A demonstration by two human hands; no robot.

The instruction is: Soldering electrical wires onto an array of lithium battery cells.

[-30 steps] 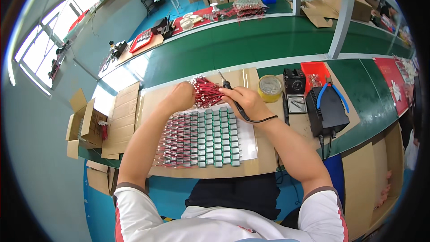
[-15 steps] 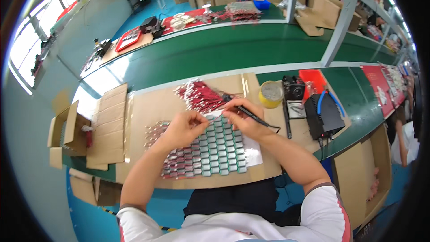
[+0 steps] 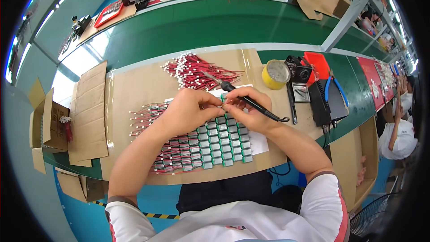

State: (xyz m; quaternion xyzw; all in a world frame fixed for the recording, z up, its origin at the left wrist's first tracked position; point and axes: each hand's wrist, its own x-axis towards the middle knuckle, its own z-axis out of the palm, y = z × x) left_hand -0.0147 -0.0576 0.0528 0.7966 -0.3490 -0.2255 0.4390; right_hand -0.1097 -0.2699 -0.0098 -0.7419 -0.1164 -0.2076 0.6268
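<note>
Both hands meet over the far edge of a block of small silver battery cells point(image 3: 214, 143) with green ends, set in staggered rows. My left hand point(image 3: 190, 110) is closed in a pinch, apparently on a thin red wire mostly hidden by the fingertips. Touching it at the fingertips, my right hand point(image 3: 251, 107) is closed too and grips a black soldering iron point(image 3: 257, 106). The iron's metal tip points up and left, toward a pile of red wire leads point(image 3: 197, 71) with white connectors. Similar leads point(image 3: 172, 152) lie across the left-hand cells.
A yellow tin point(image 3: 275, 75), a black soldering station point(image 3: 323, 103), blue-handled pliers point(image 3: 332, 90) and a red tray point(image 3: 316, 65) stand at the right. Cardboard sheet point(image 3: 89, 112) and an open box point(image 3: 54, 123) are at the left. Another person point(image 3: 398, 136) sits far right.
The view has tilted and shifted, so the bench sits differently in it. My hands have drawn together at the fingertips; a thin red wire showed between them earlier. The soldering iron stays in my right hand.
</note>
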